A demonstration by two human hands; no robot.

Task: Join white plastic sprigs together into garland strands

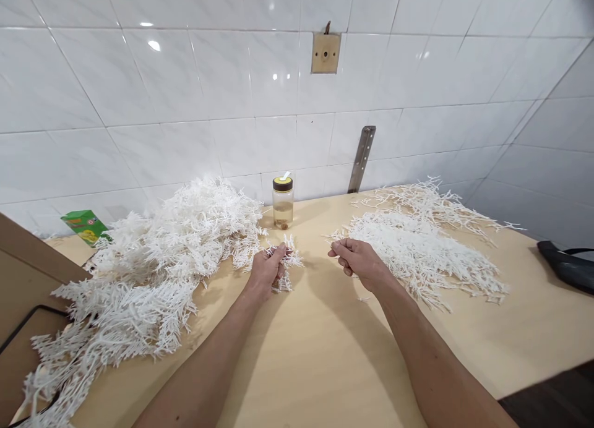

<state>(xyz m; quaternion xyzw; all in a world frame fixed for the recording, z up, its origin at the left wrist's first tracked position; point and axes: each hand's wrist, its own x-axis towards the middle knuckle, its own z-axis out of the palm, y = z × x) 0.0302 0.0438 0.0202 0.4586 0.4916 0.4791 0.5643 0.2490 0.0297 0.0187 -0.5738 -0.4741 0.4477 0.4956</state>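
My left hand (269, 266) is closed around a white branching sprig (290, 261), whose thin twigs stick out past the thumb and below the fingers. To its left rises a big heap of white branched sprigs (171, 255). My right hand (355, 259) has thumb and forefinger pinched together over the table, with the other fingers curled; a small white bit shows near the fingertips, too small to make out. Beside and behind it lies a flatter pile of small white twig pieces (417, 248), with longer bare white stems (431, 202) behind that pile.
A clear jar (283, 208) with a dark-rimmed yellow lid stands near the tiled wall. At left are a green box (86, 226) and a brown board (32, 304). A metal bracket (362, 159) leans by the wall; a black object (563, 264) lies on the table's (306, 366) right.
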